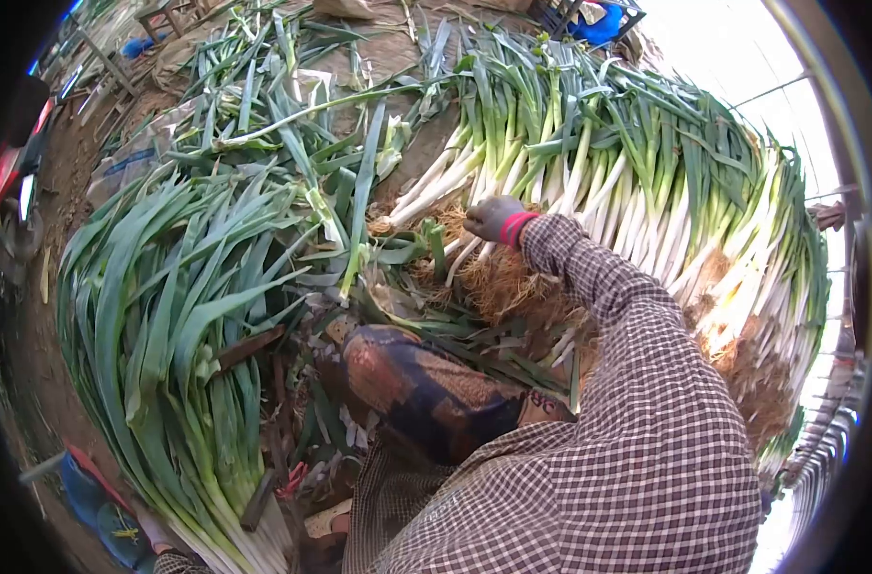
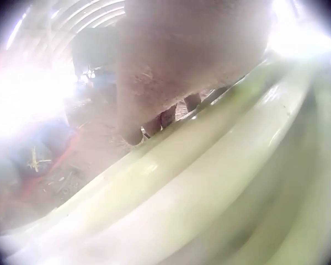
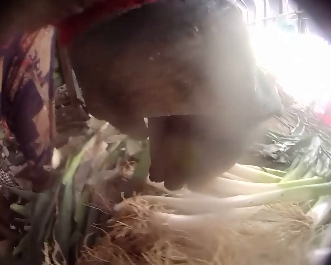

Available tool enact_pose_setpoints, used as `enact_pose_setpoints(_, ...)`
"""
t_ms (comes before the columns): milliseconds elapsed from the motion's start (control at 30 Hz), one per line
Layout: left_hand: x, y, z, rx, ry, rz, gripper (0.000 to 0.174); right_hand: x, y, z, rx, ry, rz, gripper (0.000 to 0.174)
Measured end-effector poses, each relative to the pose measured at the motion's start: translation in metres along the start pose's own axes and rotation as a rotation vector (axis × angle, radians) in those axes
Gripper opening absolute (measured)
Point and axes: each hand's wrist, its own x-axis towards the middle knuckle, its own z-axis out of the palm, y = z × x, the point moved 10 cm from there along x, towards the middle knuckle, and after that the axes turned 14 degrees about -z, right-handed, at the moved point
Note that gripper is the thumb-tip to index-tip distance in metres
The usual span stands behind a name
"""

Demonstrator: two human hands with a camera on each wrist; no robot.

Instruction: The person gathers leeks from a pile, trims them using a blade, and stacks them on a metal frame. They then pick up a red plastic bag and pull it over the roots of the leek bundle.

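At the left side of the head view a thick leek bundle (image 1: 168, 316) lies on the earth floor (image 1: 44, 402). Its long green leaves point toward the upper part of the frame and its white ends toward the bottom edge. Beside it, in the lower left corner, there is a blue object (image 1: 96, 497) which I cannot identify.

The left hand (image 2: 182, 66) shows clearly only in the left wrist view, where it fills the upper middle of the frame. It wears a dusty glove and lies on top of pale stalks (image 2: 209, 187) that run from lower left to upper right. Its fingertips (image 2: 135, 135) go down behind these stalks, but I cannot tell if they close around them.

In the centre of the head view is a bent knee in patterned trousers (image 1: 417, 392), with cut scraps around it. Above it, in the upper middle, loose leaves (image 1: 283, 105) lie scattered on the floor.

Right of the centre a checked sleeve (image 1: 637, 383) goes up from the bottom edge to the right hand (image 1: 496, 218), which wears a dark glove with a red cuff (image 1: 515, 228). This hand is at the root ends of the big leek pile (image 1: 647, 182) that fills the upper right of the frame. Brown roots (image 1: 513, 282) are just below it. In the right wrist view its fingers (image 3: 165, 160) hang down, bent and close together, just above white shafts (image 3: 226, 193) lying across the frame. I cannot tell if they hold one.
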Motion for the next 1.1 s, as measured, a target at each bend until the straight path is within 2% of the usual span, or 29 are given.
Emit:
enact_pose_setpoints(67, -0.002, 0.015, -0.012, 0.021, 0.014, -0.005, 0.046, 0.028, 0.019, -0.004, -0.090, 0.063, -0.054, 0.042)
enact_pose_setpoints(200, 0.006, 0.041, -0.028, 0.038, 0.043, -0.001, 0.046, 0.073, 0.048, 0.011, -0.301, 0.035, -0.109, 0.037)
enact_pose_setpoints(333, 0.009, 0.088, -0.051, 0.040, 0.060, 0.028, 0.046, 0.065, 0.048, 0.017, -0.391, -0.296, -0.068, 0.042)
enact_pose_setpoints(367, 0.014, 0.093, -0.050, 0.043, 0.061, 0.035, 0.045, 0.073, 0.062, 0.032, -0.376, -0.302, -0.021, 0.043)
enact_pose_setpoints(467, 0.028, 0.113, -0.066, 0.038, 0.062, 0.052, 0.045, 0.061, 0.069, 0.051, -0.483, -0.390, -0.118, 0.044)
enact_pose_setpoints(500, 0.030, 0.119, -0.067, 0.038, 0.060, 0.058, 0.045, 0.052, 0.077, 0.045, -0.449, -0.409, -0.018, 0.040)
enact_pose_setpoints(533, 0.030, 0.127, -0.072, 0.041, 0.062, 0.063, 0.045, 0.049, 0.077, 0.049, -0.498, -0.448, -0.081, 0.035)
enact_pose_setpoints(633, 0.025, 0.144, -0.079, 0.041, 0.058, 0.072, 0.045, 0.057, 0.083, 0.054, -0.449, -0.513, 0.015, 0.029)
enact_pose_setpoints(700, 0.019, 0.149, -0.076, 0.049, 0.057, 0.081, 0.045, 0.068, 0.084, 0.056, -0.400, -0.502, 0.081, 0.030)
enact_pose_setpoints(800, 0.012, 0.155, -0.079, 0.054, 0.055, 0.075, 0.045, 0.074, 0.073, 0.063, -0.358, -0.383, -0.055, 0.037)
enact_pose_setpoints(833, 0.007, 0.157, -0.080, 0.055, 0.058, 0.076, 0.045, 0.075, 0.076, 0.079, -0.389, -0.541, -0.076, 0.043)
enact_pose_setpoints(933, -0.012, 0.155, -0.072, 0.057, 0.057, 0.079, 0.045, 0.079, 0.079, 0.100, -0.420, -0.658, -0.099, 0.042)
enact_pose_setpoints(967, -0.019, 0.152, -0.070, 0.056, 0.054, 0.074, 0.045, 0.100, 0.100, 0.139, -0.576, -0.568, -0.084, 0.041)
enact_pose_setpoints(1000, -0.020, 0.142, -0.071, 0.050, 0.061, 0.062, 0.045, 0.084, 0.084, 0.137, -0.692, -0.662, -0.200, 0.039)
enact_pose_setpoints(1067, -0.038, 0.133, -0.057, 0.056, 0.051, 0.068, 0.045, 0.066, 0.074, 0.128, -0.788, -0.751, -0.234, 0.034)
enact_pose_setpoints(1100, -0.046, 0.128, -0.055, 0.056, 0.048, 0.064, 0.045, 0.062, 0.071, 0.122, -0.749, -0.736, -0.230, 0.034)
